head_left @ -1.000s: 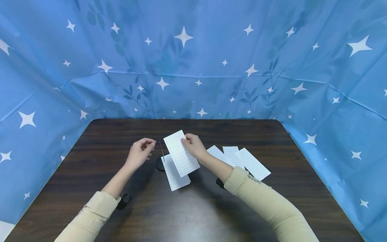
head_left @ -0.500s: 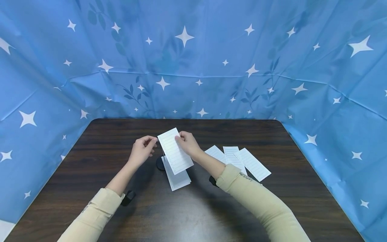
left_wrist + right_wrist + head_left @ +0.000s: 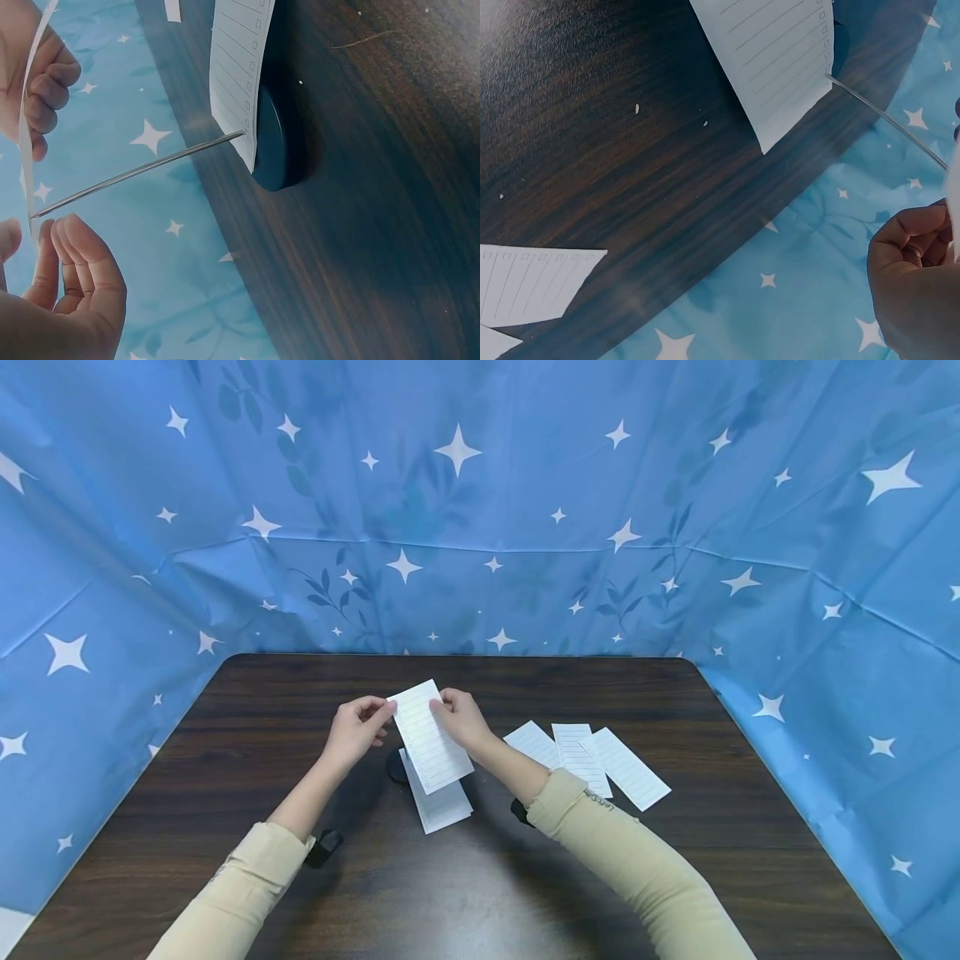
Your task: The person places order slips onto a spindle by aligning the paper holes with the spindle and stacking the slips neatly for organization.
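A lined paper sheet (image 3: 427, 739) is held up, tilted, over a bill spike with a round black base (image 3: 277, 142) and a thin metal rod (image 3: 142, 172). My right hand (image 3: 459, 718) pinches the sheet by its right edge, thumb in front. My left hand (image 3: 360, 732) has its thumb and fingers about the sheet's upper left corner; in the left wrist view the thumb looks slightly apart from it. The rod's upper end meets the sheet near that corner. Lower down, lined sheets (image 3: 444, 810) are on the rod, leaning over the base, which they partly hide.
Three more lined sheets, a left one (image 3: 531, 743), a middle one (image 3: 577, 756) and a right one (image 3: 628, 768), lie fanned on the dark wooden table (image 3: 480, 893). Small white scraps (image 3: 637, 109) dot the tabletop. A blue starry curtain (image 3: 480, 510) stands behind the table.
My right hand has brought the sheet leftward over the spike. My left hand has shifted slightly right, and its thumb now overlaps the sheet's corner. The other sheets lie as before.
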Tool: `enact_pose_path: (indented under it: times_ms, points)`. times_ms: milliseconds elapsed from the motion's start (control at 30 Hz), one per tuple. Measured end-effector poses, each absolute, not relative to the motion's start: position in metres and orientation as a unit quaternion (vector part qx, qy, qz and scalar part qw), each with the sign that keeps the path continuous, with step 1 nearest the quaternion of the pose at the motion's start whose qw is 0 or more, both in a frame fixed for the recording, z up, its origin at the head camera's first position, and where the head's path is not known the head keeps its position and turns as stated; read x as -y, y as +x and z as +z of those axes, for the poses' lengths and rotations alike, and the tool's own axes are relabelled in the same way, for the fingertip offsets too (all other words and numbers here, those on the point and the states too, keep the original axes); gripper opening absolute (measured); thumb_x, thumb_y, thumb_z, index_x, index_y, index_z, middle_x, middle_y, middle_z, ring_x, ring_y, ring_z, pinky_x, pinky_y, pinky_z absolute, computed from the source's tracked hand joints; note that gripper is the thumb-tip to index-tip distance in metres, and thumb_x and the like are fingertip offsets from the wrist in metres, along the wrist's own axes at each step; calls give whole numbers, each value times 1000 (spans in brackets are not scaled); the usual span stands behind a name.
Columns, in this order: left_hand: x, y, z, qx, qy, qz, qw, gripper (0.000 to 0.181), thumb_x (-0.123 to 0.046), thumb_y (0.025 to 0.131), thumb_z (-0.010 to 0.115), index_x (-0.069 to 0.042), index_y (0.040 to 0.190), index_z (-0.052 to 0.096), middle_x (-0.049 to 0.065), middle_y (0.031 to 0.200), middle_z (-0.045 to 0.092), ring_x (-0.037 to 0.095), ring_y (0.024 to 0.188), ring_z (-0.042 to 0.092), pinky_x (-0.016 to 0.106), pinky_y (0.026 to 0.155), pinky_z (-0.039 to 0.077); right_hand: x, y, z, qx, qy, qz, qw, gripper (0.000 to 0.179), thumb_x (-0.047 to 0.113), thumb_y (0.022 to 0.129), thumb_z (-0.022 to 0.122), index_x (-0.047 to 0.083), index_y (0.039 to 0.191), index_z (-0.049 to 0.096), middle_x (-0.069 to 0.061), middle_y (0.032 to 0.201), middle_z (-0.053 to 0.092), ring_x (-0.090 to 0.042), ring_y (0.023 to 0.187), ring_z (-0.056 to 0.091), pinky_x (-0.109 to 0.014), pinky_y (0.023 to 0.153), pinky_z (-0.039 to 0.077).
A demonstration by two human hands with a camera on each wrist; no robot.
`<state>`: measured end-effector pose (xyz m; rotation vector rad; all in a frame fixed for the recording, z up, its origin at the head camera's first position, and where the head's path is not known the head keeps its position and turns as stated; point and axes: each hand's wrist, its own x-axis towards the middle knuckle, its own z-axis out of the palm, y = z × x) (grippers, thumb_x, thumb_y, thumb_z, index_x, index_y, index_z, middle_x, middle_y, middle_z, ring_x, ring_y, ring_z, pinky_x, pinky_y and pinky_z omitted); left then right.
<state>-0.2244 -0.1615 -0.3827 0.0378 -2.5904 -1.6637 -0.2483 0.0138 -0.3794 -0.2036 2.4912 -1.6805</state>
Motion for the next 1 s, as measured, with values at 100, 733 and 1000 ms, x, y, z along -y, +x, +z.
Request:
enact_pose_path:
  times_ms: [100, 733, 1000]
  points:
    - [161, -225, -383, 840, 19, -541, 23, 35, -25, 94, 58, 5, 111, 61, 12, 89, 63, 14, 68, 61, 20, 59, 54, -13, -248, -381, -826, -67, -556, 65, 22, 14, 97, 51, -4, 104, 62, 2, 53, 38, -11, 51, 34, -21, 49, 28]
    - [152, -228, -384, 844, 12, -534, 54, 27, -18, 94, 57, 8, 100, 61, 16, 80, 61, 8, 56, 57, 18, 54, 53, -13, -251, -379, -827, -71, -554, 57, 22, 14, 97, 50, -4, 104, 62, 3, 52, 39, -10, 50, 34, -20, 48, 27]
    - [149, -226, -386, 853, 17, -517, 75, 25, -17, 94, 56, 6, 98, 62, 18, 80, 62, 5, 53, 55, 19, 51, 53, -13, -249, -380, -829, -81, -552, 48, 22, 14, 97, 51, -4, 103, 62, 2, 55, 41, -10, 52, 37, -20, 48, 28]
